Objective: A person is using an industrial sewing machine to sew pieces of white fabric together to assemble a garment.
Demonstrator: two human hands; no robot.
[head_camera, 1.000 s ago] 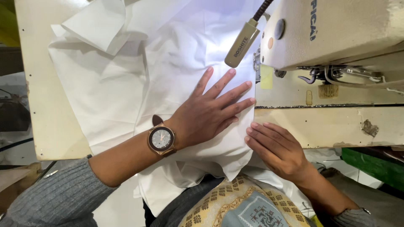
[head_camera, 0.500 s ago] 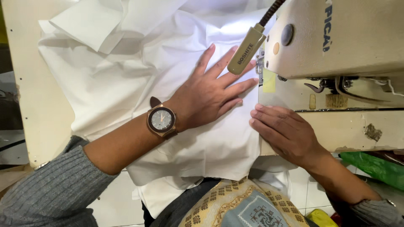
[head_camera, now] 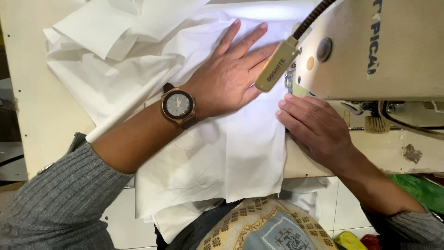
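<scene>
The left hand (head_camera: pixel 226 76) lies flat on the white fabric (head_camera: pixel 222 153), palm down, fingers spread and pointing up and to the right toward the sewing machine (head_camera: pixel 370 51); it grips nothing, only presses the cloth against the surface (head_camera: pixel 46 115); a round watch (head_camera: pixel 178 105) with a brown strap sits on its wrist, and a grey ribbed sleeve (head_camera: pixel 60 199) is pushed back above the bare forearm. The right hand (head_camera: pixel 314 127) rests at the right edge of the fabric, just below the machine's cream body; its fingers lie close together, extended toward the left, their tips touching the cloth edge near the spot under the machine head; whether they pinch a fold there I cannot tell, since the edge is partly hidden under the fingers.

The white fabric covers most of the pale surface; it is spread smooth under and below the left hand, bunched in loose folds at the upper left, and hangs over the near edge toward the person's lap; its upper right part is brightly lit. A slim tan lamp head (head_camera: pixel 276 65) on a dark flexible neck slants across the fingertips of the left hand, in front of the machine. At the lower right, beside the right forearm, something green (head_camera: pixel 416 190) shows beneath the surface.
</scene>
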